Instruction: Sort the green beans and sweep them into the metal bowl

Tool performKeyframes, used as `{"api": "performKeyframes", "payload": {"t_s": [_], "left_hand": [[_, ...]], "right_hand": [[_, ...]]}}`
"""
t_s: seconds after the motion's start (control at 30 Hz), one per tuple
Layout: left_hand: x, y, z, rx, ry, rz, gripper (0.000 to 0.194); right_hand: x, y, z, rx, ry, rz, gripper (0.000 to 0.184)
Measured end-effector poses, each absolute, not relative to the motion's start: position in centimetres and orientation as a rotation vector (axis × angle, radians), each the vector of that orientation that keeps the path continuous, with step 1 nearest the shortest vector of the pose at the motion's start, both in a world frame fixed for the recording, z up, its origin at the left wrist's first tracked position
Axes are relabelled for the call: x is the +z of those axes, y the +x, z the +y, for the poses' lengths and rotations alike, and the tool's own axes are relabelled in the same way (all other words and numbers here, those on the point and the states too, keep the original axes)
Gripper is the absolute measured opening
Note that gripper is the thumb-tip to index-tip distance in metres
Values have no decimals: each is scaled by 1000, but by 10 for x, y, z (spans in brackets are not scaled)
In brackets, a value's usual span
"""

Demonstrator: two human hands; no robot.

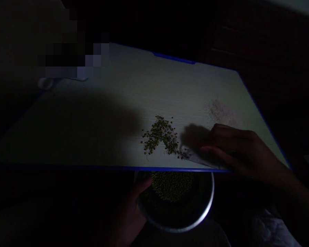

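Note:
Under the table's front edge, my left hand (134,209) grips the left side of a round metal bowl (207,209), thumb over the rim. Green beans, mung beans by their look, fill part of the bowl (172,187). A small loose heap of the same green beans (161,133) lies on the tabletop above it. To the right of the heap is my right hand (234,147), fingers curled and pressed together low over the surface. A pale streak (195,158) runs beside its fingertips; dimness hides what it is and whether the fingers hold anything.
The pale tabletop (134,92) has a blue rim and tilts in view. A pinkish, crumbly pile (222,111) lies beyond my right hand. At the far left edge stands a pale, partly pixelated object (46,83). Patterned cloth (271,226) shows lower right. The room is very dark.

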State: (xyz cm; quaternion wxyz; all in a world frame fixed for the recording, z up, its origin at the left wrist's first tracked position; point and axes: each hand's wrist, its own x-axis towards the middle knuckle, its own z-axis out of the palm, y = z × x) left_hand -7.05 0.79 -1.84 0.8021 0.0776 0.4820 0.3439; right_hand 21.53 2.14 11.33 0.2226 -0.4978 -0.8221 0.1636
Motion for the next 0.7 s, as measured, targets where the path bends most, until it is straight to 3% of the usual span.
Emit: {"api": "performKeyframes", "payload": {"t_s": [0.13,0.27,0.43,0.7], "left_hand": [[-10,-68,11,667,119,1132,10],[-1,-65,12,683,184,1209,35],[1,-59,13,681,93,1147,7],[-13,-63,10,697,86,1176,14]], "right_hand": [[112,222,19,370,-1465,-2229,16],[109,218,21,386,-1411,-2238,17],[110,217,20,460,-1340,-2244,17],[109,223,11,442,-1391,-2211,15]]}}
